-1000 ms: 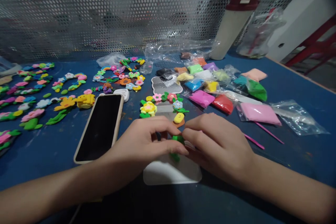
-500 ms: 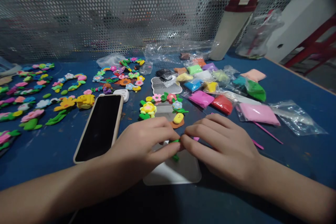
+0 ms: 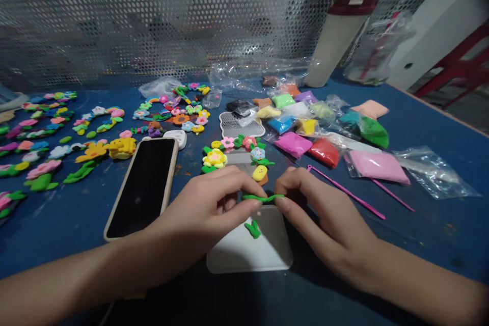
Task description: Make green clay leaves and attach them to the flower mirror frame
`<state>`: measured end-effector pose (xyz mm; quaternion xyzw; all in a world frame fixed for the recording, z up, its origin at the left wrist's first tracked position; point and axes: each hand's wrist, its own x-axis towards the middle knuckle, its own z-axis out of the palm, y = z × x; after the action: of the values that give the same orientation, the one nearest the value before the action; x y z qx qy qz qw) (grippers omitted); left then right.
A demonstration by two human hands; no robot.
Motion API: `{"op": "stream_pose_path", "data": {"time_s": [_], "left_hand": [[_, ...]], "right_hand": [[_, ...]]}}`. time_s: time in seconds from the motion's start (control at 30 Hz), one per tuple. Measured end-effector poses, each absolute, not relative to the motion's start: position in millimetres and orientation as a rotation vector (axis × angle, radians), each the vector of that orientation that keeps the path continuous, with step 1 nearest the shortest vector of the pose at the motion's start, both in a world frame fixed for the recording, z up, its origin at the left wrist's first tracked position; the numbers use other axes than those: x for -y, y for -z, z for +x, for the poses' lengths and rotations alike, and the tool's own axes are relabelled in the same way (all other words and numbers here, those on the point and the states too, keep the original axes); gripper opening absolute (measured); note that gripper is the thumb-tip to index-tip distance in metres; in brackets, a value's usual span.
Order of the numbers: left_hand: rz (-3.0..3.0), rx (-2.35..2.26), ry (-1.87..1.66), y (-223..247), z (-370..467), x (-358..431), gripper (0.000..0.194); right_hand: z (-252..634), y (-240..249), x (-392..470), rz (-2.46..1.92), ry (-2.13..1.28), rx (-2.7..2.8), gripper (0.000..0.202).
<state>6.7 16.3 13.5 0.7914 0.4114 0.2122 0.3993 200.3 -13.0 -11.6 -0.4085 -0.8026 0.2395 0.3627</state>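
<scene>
Between my two hands stretches a thin strip of green clay [image 3: 270, 197]. My left hand [image 3: 217, 198] pinches it with thumb and forefinger, and my right hand [image 3: 321, 209] pinches its right end. Below the strip, a small V-shaped green clay piece [image 3: 252, 229] lies on a white board [image 3: 248, 257]. Just beyond my fingers is a clay flower frame [image 3: 214, 158] with yellow, pink, red and blue blossoms and green leaves. A yellow oval clay piece [image 3: 260, 172] with a tiny face sits at its lower right, on an orange-brown piece partly hidden by my left hand.
A phone [image 3: 143, 188] lies left of my left hand, with several clay flower wreaths [image 3: 99, 119] beyond. Bagged coloured clay [image 3: 294, 144] spreads at the right, near a pink stick tool [image 3: 347, 193]. A tumbler [image 3: 342, 41] stands before a perforated metal panel [image 3: 153, 20].
My hands have moved apart, drawing the green clay out into a visible strip. My right hand shifted right, uncovering the pink tool, and the V-shaped piece on the board now shows fully.
</scene>
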Motion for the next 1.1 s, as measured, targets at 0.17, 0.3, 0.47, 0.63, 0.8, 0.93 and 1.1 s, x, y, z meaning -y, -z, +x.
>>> {"op": "stream_pose_path", "data": {"time_s": [0.17, 0.3, 0.47, 0.63, 0.8, 0.93, 1.1], "left_hand": [[1.894, -1.06, -0.521, -10.6, 8.7, -14.5, 0.011], [1.868, -1.053, -0.539, -9.8, 9.5, -13.2, 0.011], [1.842, -1.08, -0.487, -11.5, 9.6, -11.6, 0.013], [1.882, -1.073, -0.608, -12.7, 6.1, -11.0, 0.011], [1.565, -1.147, -0.942, -17.5, 2.4, -16.7, 0.013], [1.448, -1.06, -0.889, -15.3, 3.0, -17.4, 0.011], [1.404, -1.035, -0.83, -14.2, 5.5, -12.7, 0.011]], "right_hand": [[197.1, 17.5, 12.5, -0.939, -0.587, 2.096, 0.016], [198.2, 20.2, 10.5, -0.853, -0.46, 2.159, 0.011], [201.3, 21.4, 9.7, -0.869, -0.274, 2.243, 0.012], [202.3, 21.4, 10.1, -0.854, -0.195, 2.327, 0.015], [203.9, 18.8, 10.8, -0.871, -0.405, 2.272, 0.015], [205.9, 16.3, 10.2, -1.025, -0.67, 2.021, 0.017], [205.5, 14.9, 8.4, -1.15, -0.951, 1.804, 0.011]]}}
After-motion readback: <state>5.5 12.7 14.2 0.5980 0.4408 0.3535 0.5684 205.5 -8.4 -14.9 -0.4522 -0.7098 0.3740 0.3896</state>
